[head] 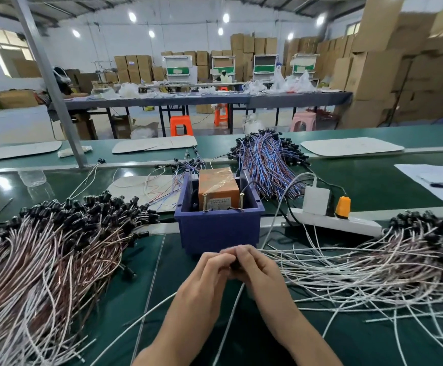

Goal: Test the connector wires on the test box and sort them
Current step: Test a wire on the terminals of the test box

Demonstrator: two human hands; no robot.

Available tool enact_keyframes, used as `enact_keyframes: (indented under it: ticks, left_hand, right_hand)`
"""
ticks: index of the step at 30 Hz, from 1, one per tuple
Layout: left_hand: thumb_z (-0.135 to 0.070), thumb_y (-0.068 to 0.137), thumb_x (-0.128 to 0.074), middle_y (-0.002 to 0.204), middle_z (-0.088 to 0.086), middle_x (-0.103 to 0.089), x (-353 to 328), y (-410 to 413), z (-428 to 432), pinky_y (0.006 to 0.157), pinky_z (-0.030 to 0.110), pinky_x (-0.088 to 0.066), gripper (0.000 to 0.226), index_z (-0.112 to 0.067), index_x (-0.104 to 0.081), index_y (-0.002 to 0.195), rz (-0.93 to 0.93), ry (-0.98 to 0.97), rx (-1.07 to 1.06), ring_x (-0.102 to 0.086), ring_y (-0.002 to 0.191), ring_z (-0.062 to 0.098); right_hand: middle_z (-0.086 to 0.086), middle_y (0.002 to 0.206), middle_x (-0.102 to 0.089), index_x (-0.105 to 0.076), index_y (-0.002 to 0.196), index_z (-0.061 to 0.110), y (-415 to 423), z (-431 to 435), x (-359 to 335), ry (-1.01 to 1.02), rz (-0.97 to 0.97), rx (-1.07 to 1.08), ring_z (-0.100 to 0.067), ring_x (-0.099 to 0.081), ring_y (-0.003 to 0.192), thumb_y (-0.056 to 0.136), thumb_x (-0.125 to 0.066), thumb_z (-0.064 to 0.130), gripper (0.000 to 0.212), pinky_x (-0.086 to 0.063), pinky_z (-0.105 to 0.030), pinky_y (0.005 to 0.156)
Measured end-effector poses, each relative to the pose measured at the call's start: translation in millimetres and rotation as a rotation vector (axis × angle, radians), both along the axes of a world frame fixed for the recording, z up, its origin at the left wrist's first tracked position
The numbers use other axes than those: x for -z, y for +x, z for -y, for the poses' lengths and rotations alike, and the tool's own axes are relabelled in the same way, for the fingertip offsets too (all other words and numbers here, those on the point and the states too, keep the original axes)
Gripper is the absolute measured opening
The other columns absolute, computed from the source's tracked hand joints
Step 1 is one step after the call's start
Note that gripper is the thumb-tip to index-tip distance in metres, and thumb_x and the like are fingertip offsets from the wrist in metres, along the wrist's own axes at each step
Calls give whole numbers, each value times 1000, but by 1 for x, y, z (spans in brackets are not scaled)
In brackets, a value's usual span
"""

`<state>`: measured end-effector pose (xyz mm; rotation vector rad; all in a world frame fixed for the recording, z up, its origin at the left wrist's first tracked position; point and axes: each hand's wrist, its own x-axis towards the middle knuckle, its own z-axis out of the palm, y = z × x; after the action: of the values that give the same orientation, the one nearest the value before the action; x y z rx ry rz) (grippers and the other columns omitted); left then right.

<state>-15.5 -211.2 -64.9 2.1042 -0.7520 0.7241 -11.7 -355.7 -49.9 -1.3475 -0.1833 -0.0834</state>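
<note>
- Okay, the left hand and right hand are meeting just in front of the blue bin, both pinching a small black connector between curled fingertips.
- Fingers are mostly hiding it, so the grip is probably shared.
- Its white wire is trailing down between the wrists.
- The orange test box is sitting inside the bin.
- The left pile and right pile of wires are flanking the bin on the green table.

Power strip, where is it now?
Head view, right of centre: the power strip lies just right of the blue bin, behind the right-hand wire pile.
</note>
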Motion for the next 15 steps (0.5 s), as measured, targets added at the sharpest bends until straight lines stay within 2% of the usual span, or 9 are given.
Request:
enact_keyframes:
  ticks: [3,6,8,11,15]
  left_hand:
    - [-21,100,-52,114,-24,-52,0,1,3,77,4,-44,18,-29,-52,116,-11,-3,-21,-60,92,-9]
    - [-15,97,-59,105,-14,-57,-1,6,6,68,22,-52,17,-28,-53,105,-12,-58,-37,-62,81,3]
    - [-16,98,-57,104,-17,-55,-2,7,6,68,22,-52,14,-29,-53,100,-22,-84,-15,-62,82,1]
    - [-21,96,-55,102,-18,-55,0,8,8,65,22,-51,10,-30,-52,97,-6,-96,-19,-61,78,3]
    - [-26,95,-59,97,-13,-62,3,15,7,51,24,-49,12,-26,-62,106,97,49,-201,-62,63,7]
  right_hand:
    - [-13,98,-76,-76,91,21,4,6,0,85,-48,58,-24,-73,97,92,-54,40,29,-58,-28,81]
    - [-14,107,-76,-72,111,19,8,9,1,192,-135,8,-24,-73,100,84,-64,44,38,-58,-27,80]
    - [-11,113,-75,-75,112,20,9,6,5,149,-136,-81,-22,-71,107,86,-66,41,35,-57,-27,84]
    - [-8,115,-74,-78,108,26,10,1,10,78,-83,-112,-21,-70,111,93,-60,39,26,-56,-28,90]
    - [-21,108,-74,-77,91,12,15,16,4,425,-108,30,-31,-72,104,94,-53,31,30,-59,-31,84]
